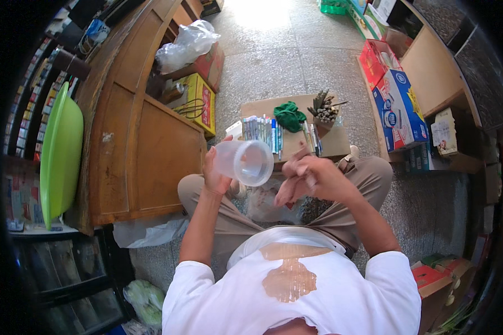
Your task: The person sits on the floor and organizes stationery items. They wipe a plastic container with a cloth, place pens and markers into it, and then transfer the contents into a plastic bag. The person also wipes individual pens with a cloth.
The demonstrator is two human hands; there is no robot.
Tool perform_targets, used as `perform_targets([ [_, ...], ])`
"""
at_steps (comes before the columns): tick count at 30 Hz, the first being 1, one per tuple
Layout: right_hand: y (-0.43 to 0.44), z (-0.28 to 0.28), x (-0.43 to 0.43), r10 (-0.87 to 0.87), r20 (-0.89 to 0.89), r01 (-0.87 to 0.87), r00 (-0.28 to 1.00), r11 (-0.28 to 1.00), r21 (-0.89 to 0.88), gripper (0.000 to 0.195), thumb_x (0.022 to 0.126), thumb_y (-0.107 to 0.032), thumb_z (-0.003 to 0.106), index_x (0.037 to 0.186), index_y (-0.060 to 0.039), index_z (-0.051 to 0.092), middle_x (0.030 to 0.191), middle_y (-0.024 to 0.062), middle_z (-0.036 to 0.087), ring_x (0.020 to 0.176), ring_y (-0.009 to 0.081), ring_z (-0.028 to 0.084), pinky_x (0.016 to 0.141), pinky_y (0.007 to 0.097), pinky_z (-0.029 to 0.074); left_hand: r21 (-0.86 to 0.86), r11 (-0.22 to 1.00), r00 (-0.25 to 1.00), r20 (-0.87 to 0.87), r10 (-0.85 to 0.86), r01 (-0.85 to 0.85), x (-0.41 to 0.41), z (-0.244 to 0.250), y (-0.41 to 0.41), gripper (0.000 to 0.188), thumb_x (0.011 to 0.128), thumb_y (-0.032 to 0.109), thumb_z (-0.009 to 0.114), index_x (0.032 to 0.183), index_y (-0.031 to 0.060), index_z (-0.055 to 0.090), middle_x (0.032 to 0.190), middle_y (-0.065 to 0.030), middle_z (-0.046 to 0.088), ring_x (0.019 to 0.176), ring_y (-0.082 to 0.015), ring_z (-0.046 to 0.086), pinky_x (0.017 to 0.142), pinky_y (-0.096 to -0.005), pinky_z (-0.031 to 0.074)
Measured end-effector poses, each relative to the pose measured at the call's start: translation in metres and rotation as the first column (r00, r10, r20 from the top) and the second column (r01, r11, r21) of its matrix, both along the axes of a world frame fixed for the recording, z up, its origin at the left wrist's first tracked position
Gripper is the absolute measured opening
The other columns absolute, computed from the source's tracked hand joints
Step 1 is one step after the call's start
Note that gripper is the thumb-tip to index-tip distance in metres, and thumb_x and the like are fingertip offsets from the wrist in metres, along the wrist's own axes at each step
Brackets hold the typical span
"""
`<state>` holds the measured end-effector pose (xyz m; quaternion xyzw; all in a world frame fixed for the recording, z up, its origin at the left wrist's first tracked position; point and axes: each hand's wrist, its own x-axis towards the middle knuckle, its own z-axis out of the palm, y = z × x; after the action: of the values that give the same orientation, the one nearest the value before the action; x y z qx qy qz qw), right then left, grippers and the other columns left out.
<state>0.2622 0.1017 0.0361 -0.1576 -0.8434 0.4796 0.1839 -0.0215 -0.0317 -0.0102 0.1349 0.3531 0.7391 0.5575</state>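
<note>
My left hand (pixel 216 173) grips a clear plastic tub (pixel 230 158), tilted so that its round mouth faces right. A pinkish-brown cloth (pixel 295 180) hangs from my right hand (pixel 329 178), just right of the tub and apart from it. Beyond both hands a cardboard sheet (pixel 260 106) forms a low work surface. On it lies a row of several pens (pixel 257 127), with a blue marker (pixel 273 136) at its right end. A crumpled green cloth (pixel 290 116) and a container holding a bundle of thin brown sticks (pixel 323 109) sit farther right.
A wooden cabinet (pixel 163 155) stands at the left, with a yellow box (pixel 199 102) beside it. On the right are a blue carton (pixel 402 111) and a red box (pixel 379 63). A plastic bag (pixel 264 203) lies between my legs. A green basin (pixel 63 155) leans far left.
</note>
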Motion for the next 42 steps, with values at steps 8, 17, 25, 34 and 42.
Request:
perform_targets([
  [8,0.039,-0.02,0.057,-0.581,0.101,0.516,0.808,0.614,-0.597,0.023,0.085,-0.012,0.06,0.105,0.0003,0.062,0.097,0.0071,0.065,0.087,0.0149,0.062,0.076,0.0303,0.05,0.101,0.991,0.956,0.274,-0.108,0.083,0.004,-0.036,0.001,0.07,0.084,0.053,0.057,0.138,0.0098,0.045,0.132,-0.0233,0.051,0.12,-0.039,0.05,0.102,-0.0516,0.042],
  [17,0.093,-0.106,0.045,-0.799,0.231,0.826,0.556,0.5,-0.26,0.057,0.069,-0.021,0.081,0.115,0.0011,0.055,0.103,0.0137,0.064,0.094,0.0236,0.064,0.082,0.0356,0.051,-0.068,0.997,0.857,0.515,0.001,0.04,0.024,-0.063,0.02,0.061,0.086,0.05,0.059,0.137,0.0163,0.049,0.143,-0.0273,0.039,0.127,-0.0442,0.045,0.085,-0.0487,0.056],
  [25,0.08,-0.124,0.013,-0.525,0.532,0.438,0.665,0.85,0.291,0.057,0.075,-0.031,0.079,0.118,0.0006,0.059,0.113,0.0237,0.062,0.106,0.0403,0.059,0.087,0.0451,0.049,0.065,0.986,0.773,0.613,-0.162,0.155,0.037,-0.095,0.032,0.068,0.086,0.056,0.056,0.136,0.0113,0.048,0.141,-0.0272,0.042,0.125,-0.0467,0.045,0.096,-0.0514,0.049],
  [34,0.007,-0.026,-0.043,-0.239,-0.03,0.24,0.97,0.95,0.199,0.122,0.056,-0.033,0.09,0.15,-0.0044,0.018,0.144,0.0233,0.036,0.132,0.0366,0.041,0.104,0.0434,0.04,0.012,0.905,0.751,0.554,-0.361,0.426,0.069,-0.112,0.059,0.082,0.087,0.071,0.041,0.141,0.0091,0.039,0.127,-0.0221,0.054,0.116,-0.0368,0.056,0.088,-0.0528,0.053],
  [42,0.034,-0.049,-0.054,-0.451,-0.053,0.439,0.891,0.885,-0.153,0.107,0.064,-0.02,0.085,0.148,-0.0015,0.022,0.132,0.0196,0.047,0.118,0.0284,0.053,0.101,0.0387,0.042,-0.138,0.855,0.831,0.352,-0.43,0.501,0.052,-0.073,0.074,0.08,0.089,0.07,0.039,0.139,0.0075,0.042,0.126,-0.0149,0.056,0.105,-0.0282,0.063,0.073,-0.0447,0.059],
])
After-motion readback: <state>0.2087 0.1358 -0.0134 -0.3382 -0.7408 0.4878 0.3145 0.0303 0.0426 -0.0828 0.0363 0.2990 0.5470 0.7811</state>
